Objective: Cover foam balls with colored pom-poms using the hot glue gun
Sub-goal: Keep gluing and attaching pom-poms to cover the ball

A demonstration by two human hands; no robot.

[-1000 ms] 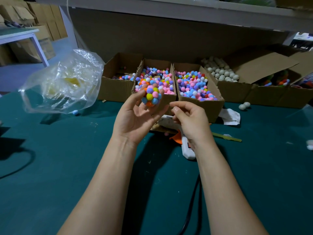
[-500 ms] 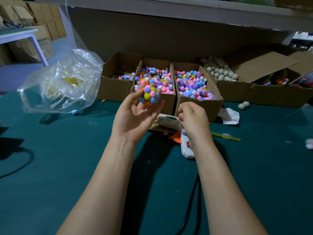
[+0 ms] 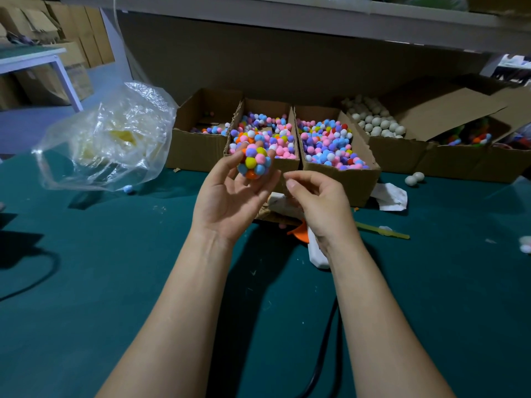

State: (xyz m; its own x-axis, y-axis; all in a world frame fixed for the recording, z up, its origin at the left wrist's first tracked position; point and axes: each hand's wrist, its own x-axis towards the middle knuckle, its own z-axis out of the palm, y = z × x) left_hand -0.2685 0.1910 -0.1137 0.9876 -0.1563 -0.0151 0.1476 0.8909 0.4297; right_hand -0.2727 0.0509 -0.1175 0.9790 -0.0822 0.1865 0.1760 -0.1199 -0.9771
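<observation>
Holding a pom-pom-covered ball (image 3: 254, 163) at its fingertips, the left hand (image 3: 230, 202) is turned palm-up, raised in front of the boxes. The right hand (image 3: 319, 205) is just beside it with its fingers loosely curled; whether they pinch anything I can't tell. Under it a white glue gun (image 3: 316, 251) lies on the green table (image 3: 115, 254). Behind, the middle box (image 3: 263, 106) and its right neighbour (image 3: 359, 182) are heaped with colored pom-poms (image 3: 327, 145). The far-right box (image 3: 396, 150) holds plain foam balls (image 3: 376, 122).

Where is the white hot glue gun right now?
In the head view, the white hot glue gun with orange trigger lies on the green table, mostly hidden beneath the right hand.
</observation>
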